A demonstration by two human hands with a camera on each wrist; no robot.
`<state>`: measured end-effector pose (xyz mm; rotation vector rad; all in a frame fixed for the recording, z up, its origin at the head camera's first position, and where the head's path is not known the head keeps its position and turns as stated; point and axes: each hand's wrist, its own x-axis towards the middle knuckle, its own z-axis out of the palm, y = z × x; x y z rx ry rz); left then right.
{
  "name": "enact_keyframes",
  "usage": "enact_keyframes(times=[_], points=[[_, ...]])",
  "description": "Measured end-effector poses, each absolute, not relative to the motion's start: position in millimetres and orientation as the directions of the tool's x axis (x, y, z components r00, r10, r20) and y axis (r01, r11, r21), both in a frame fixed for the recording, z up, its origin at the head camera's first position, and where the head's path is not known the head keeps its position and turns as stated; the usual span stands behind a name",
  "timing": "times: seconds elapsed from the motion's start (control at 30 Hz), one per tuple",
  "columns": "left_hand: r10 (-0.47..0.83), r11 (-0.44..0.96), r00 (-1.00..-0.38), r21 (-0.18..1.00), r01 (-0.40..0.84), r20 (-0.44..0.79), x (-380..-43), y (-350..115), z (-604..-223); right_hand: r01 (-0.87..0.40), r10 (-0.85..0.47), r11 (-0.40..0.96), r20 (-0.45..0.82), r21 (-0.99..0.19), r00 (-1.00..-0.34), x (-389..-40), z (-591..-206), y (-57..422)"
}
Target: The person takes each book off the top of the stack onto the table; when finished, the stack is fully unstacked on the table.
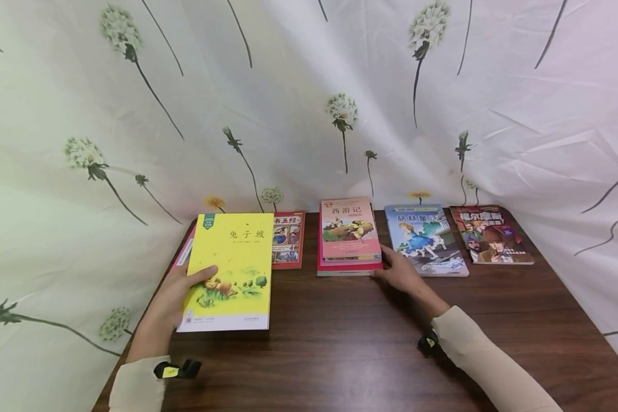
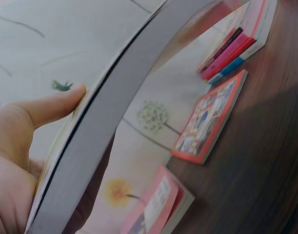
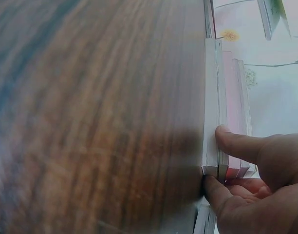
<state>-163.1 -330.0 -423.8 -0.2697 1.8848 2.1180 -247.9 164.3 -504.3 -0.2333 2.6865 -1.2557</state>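
Left of the stack (image 1: 350, 226), raised clear of the table (image 1: 309, 355): yellow book (image 1: 232, 257), gripped by the left hand (image 1: 174, 294). Thumb lies across the front cover, fingers behind, mostly hidden in the head view. Reading: a hold at one side edge, thumb against fingers, probably carries the weight while leaving the title uncovered.

At the stack's near right corner: right hand (image 1: 400, 273), thumb on the near edge, fingers curled round the right side, pinching the lower books. Presumably the corner is taken because it offers two faces to hold. Whether that corner is lifted, cannot tell.

Stack itself: smaller pink cover on top, wider red one jutting out beneath; the broader base likely keeps it steady.

Just left of the stack, red book (image 1: 288, 246), partly covered in the head view by the yellow one. Farther left, pink book (image 1: 185, 252), mostly hidden. Right of the stack, blue book (image 1: 430, 243), then brown book (image 1: 496, 237); covers up, apparently spaced so each title reads.
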Motion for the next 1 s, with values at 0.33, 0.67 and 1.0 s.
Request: enact_keyframes(times=[0.33,0.67,1.0], points=[[0.092,-0.177,-0.935,0.918,-0.354,-0.343,-146,-357,-420,-0.071,-0.212,0.625,-0.082,-0.777,-0.974,-249,-506,166],[0.139,-0.190,-0.915,0.897,-0.399,-0.378,-128,-380,-422,-0.074,-0.212,0.634,-0.081,-0.770,-0.974,-249,-507,166],[0.079,-0.159,-0.877,0.862,-0.481,-0.475,-108,-395,-427,-0.069,-0.211,0.633,-0.085,-0.771,-0.974,-249,-508,166]])
